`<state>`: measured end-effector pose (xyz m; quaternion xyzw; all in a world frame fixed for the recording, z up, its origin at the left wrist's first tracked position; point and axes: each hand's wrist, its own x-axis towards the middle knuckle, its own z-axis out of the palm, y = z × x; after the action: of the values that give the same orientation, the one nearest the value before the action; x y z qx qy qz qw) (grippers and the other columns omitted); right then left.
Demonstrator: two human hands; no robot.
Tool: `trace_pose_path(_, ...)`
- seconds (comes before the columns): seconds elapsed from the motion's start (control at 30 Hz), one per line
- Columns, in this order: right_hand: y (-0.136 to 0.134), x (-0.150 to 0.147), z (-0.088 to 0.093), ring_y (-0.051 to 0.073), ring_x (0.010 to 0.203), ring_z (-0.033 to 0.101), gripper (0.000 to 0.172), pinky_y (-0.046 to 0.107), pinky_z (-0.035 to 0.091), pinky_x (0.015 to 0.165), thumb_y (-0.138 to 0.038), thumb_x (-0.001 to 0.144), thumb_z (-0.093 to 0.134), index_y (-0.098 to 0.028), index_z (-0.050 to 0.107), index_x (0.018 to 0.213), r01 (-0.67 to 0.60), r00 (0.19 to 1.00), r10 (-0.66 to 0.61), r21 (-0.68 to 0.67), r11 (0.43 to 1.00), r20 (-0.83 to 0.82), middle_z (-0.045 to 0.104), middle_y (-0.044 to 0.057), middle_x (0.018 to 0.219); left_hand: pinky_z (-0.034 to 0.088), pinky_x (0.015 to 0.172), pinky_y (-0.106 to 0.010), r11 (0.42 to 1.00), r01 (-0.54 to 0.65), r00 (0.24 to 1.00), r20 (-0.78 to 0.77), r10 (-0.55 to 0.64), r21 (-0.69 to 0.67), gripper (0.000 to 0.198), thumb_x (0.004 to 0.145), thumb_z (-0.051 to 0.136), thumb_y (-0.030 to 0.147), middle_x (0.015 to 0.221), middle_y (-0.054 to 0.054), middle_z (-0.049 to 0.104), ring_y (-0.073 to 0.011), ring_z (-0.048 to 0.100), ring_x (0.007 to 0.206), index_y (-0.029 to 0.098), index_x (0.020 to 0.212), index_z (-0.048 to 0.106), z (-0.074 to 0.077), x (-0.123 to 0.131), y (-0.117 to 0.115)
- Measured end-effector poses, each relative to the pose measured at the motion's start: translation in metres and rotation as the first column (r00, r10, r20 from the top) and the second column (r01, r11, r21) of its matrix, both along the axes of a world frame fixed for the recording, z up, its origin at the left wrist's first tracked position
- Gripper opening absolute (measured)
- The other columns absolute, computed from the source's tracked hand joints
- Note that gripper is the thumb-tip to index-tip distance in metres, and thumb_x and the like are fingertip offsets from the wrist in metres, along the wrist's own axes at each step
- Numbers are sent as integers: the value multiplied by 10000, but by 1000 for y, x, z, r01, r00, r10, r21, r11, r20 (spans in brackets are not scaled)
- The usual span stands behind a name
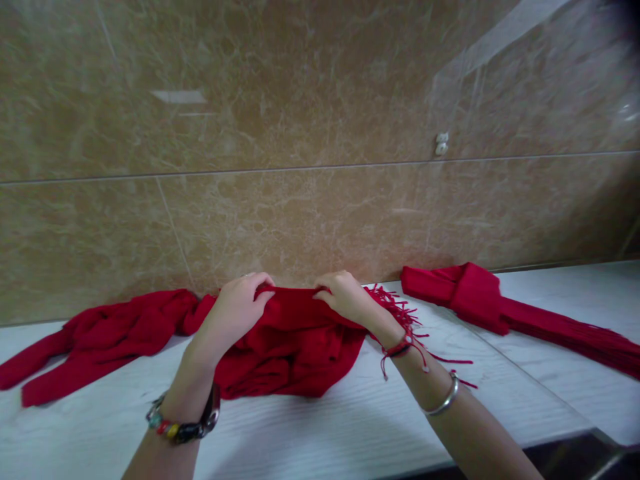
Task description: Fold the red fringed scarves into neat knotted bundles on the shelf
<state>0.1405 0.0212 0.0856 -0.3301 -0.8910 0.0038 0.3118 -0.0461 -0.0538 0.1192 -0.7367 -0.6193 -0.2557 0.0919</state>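
Between my hands a red scarf with a fringe on its right side lies bunched on the white surface, its far edge lifted. My left hand pinches that edge between thumb and fingers. A short way to the right, my right hand grips the same edge, and the stretch of cloth between them is fairly straight. The fringe spreads out beside and behind my right wrist. To the left of my left hand lies a crumpled red garment or cloth with two long narrow ends.
A folded red scarf with a long fringed tail lies at the right. Behind the white wood-grain surface rises a brown marble-tiled wall, with a small white figure on it. A dark gap shows beyond the front edge at the lower right.
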Motion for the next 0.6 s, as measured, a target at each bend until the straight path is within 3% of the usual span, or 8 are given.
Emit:
trace_pose_path(0.17, -9, -3, 4, 136, 781, 614, 216, 213, 401, 750, -88, 769, 483, -162, 679, 820, -27, 1000, 26, 59, 998, 11, 690, 54, 822, 398, 851, -340, 996, 48, 997, -49, -52, -78, 270, 756, 512, 287, 1022, -71, 635, -220, 573, 943, 190, 997, 586, -9, 10, 1)
trace_pose_path(0.33, -11, 1, 7, 150, 819, 612, 199, 221, 407, 750, -181, 767, 553, -177, 662, 933, -24, 1000, 24, 38, 999, 15, 686, 53, 886, 403, 815, -326, 999, 46, 998, -44, -45, 11, 219, 794, 418, 200, 886, -52, 672, -204, 598, 846, 203, 837, 633, -5, 19, 2)
trace_pose_path(0.47, -8, 4, 5, 142, 782, 614, 152, 212, 403, 738, -165, 784, 533, -175, 680, 822, -4, 999, 1, 45, 999, 50, 689, 52, 833, 422, 761, -318, 1000, -19, 999, -47, 18, -12, 214, 796, 413, 209, 832, -44, 673, -200, 606, 789, 203, 828, 625, 0, 9, -2)
trace_pose_path(0.6, -10, 1, 7, 148, 776, 611, 148, 225, 398, 739, -154, 789, 526, -155, 674, 798, -1, 1000, -1, 111, 994, 25, 685, 68, 806, 399, 833, -347, 999, 23, 998, -53, -25, -40, 277, 767, 491, 279, 1026, -76, 638, -232, 572, 947, 189, 1006, 597, -4, 11, -3)
